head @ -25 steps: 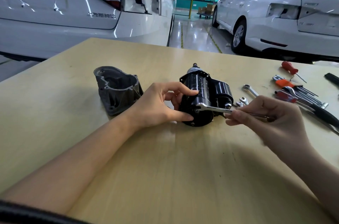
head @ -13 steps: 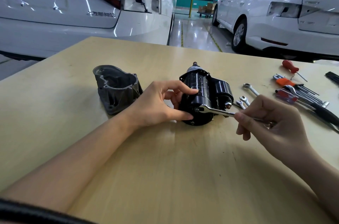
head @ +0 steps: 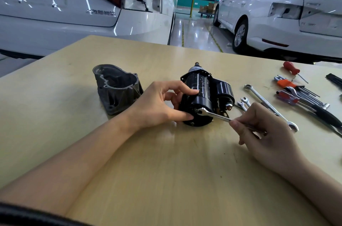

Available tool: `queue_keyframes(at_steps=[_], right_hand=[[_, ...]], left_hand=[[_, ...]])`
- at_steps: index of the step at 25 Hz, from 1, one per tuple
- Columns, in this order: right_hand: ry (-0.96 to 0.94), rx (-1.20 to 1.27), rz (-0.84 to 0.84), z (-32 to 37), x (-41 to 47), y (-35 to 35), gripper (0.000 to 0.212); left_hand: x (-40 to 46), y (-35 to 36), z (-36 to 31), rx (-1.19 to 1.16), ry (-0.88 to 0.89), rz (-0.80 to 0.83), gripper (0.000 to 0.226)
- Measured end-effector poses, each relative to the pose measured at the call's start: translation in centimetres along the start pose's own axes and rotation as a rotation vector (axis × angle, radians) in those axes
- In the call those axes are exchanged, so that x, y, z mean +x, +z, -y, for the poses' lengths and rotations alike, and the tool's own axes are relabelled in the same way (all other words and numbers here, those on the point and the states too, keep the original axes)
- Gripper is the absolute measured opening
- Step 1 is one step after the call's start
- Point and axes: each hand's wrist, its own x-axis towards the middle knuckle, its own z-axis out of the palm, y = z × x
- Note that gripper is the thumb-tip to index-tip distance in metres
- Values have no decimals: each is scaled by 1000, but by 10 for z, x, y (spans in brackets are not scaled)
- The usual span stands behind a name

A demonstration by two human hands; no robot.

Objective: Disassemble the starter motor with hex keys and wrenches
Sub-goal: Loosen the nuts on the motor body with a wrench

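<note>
Here, each item as it lies:
Surface (head: 166, 179): pale wood, with bare forearms reaching in from the near edge.
Starter motor (head: 201, 94): black, lying on its side near the middle of the surface, one round end facing the near side, with a smaller black cylinder along its right flank.
Left hand (head: 159, 105): grasping the motor from its left, forefinger curled over the top of the black body, thumb pressed against the near end cap.
Right hand (head: 264, 133): clenched around the handle of a small wrench, thumb and fingers pinching the shaft, to the right of the motor and nearer than it.
Small wrench (head: 212, 114): silver, its open head fitted on a bolt at the motor's near end face, the handle slanting down to the right into the right hand.
Grey housing (head: 116, 89): cast metal, open side up, standing apart to the left of the motor.
Long wrench (head: 266, 103): lying on the surface right of the motor, partly behind the right hand.
Two short wrenches (head: 244, 102): just beside the long one, on its left.
Red-handled screwdriver (head: 291, 68): far right.
Hex keys (head: 303, 94): bundled with orange and red holders at the right edge.
White cars (head: 74, 13): parked beyond the far edge.
</note>
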Motion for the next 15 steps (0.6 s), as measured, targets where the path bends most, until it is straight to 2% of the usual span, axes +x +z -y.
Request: queue_keyframes(at_steps=[2, 4, 9, 15], right_hand=[[-34, -41, 48, -3, 0, 1, 30], [-37, -62, 97, -5, -1, 2, 25], [-53, -141, 140, -7, -1, 2, 25], [-76, -172, 19, 3, 11, -4, 19]], left_hand=[[0, 0, 0, 0, 3, -6, 47], [0, 0, 0, 4, 11, -10, 48], [0, 0, 0, 14, 8, -17, 49], [0, 0, -2, 14, -6, -11, 49]])
